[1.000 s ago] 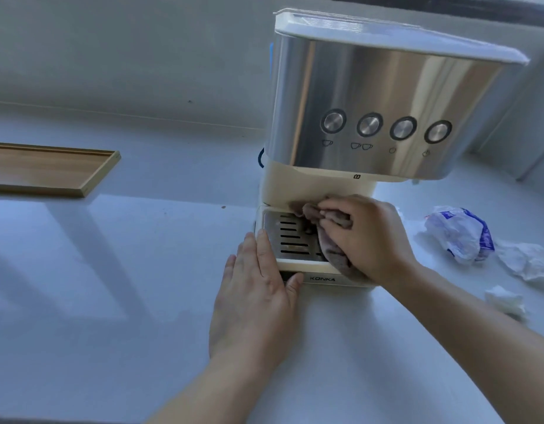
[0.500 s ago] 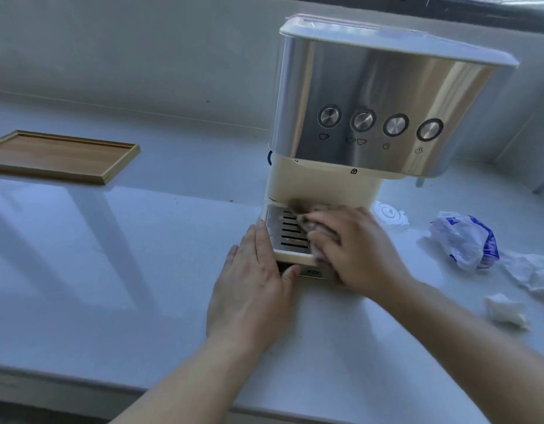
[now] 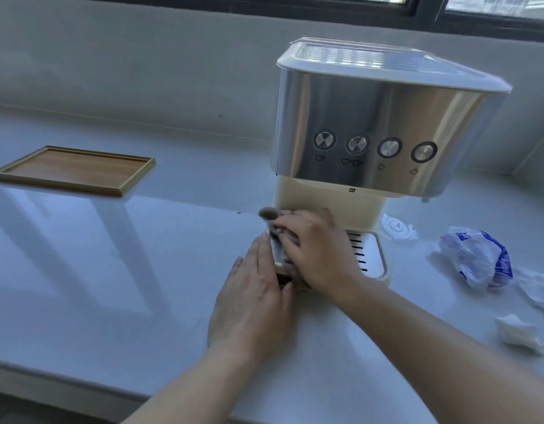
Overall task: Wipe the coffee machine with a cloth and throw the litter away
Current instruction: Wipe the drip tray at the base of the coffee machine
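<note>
A steel and cream coffee machine (image 3: 374,130) stands on the white counter, its drip tray (image 3: 370,255) at the front. My right hand (image 3: 319,252) grips a brownish cloth (image 3: 269,214) and presses it on the left part of the drip tray. My left hand (image 3: 255,292) lies flat on the counter with straight fingers against the tray's left front corner. Litter lies to the right: a crumpled white and blue plastic bag (image 3: 475,258), a round white lid (image 3: 397,228), crumpled paper (image 3: 539,289) and a small tissue wad (image 3: 518,332).
A shallow wooden tray (image 3: 75,171) sits at the far left of the counter. A white wall runs behind the machine, with a dark window frame (image 3: 417,10) above it. The counter's front edge (image 3: 65,384) crosses the lower left.
My right hand has slid the cloth leftward across the drip tray, uncovering the grille's right side. My left hand stayed at the tray's corner. The view has pulled back and upward.
</note>
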`<act>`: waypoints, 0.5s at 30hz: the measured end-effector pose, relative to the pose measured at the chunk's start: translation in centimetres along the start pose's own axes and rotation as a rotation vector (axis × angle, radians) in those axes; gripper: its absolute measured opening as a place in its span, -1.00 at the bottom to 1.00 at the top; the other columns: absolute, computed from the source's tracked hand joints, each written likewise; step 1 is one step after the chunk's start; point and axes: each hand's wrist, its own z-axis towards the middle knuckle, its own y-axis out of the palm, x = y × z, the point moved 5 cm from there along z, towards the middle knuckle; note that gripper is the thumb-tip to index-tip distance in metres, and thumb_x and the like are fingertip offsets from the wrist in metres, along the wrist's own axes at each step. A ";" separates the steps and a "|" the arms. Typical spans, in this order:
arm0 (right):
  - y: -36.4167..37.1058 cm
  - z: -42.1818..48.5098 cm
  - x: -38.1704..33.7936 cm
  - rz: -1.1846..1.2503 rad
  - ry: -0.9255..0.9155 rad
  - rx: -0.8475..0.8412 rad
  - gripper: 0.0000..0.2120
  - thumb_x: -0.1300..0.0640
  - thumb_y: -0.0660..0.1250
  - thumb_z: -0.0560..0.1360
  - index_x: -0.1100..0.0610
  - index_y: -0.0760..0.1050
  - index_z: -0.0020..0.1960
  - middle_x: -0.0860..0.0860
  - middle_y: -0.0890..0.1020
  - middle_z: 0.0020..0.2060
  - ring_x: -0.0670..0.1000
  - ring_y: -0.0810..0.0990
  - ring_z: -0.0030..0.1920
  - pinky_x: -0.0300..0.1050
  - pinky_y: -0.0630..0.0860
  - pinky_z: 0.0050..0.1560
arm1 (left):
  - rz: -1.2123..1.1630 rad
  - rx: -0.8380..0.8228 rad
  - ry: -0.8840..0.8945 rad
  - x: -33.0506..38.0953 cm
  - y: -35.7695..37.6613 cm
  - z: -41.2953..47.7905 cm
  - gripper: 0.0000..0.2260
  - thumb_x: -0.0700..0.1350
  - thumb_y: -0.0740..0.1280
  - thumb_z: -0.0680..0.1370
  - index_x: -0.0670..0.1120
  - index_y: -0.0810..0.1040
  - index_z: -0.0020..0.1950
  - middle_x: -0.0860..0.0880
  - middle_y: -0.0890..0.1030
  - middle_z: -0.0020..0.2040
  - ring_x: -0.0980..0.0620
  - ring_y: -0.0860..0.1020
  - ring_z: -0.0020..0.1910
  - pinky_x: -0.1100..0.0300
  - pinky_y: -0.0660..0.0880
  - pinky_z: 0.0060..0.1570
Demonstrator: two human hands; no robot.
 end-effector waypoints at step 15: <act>1.7 0.9 -0.6 0.005 0.010 -0.180 -0.71 0.08 0.28 0.55 -0.06 0.52 0.25 -0.09 0.61 0.08 0.08 0.49 0.11 0.09 0.41 0.18 | -0.154 -0.066 -0.032 0.0 -0.7 0.1 -0.25 -0.03 0.27 0.42 0.06 -0.01 0.56 0.09 0.30 0.49 0.07 0.29 0.42 0.01 0.34 0.37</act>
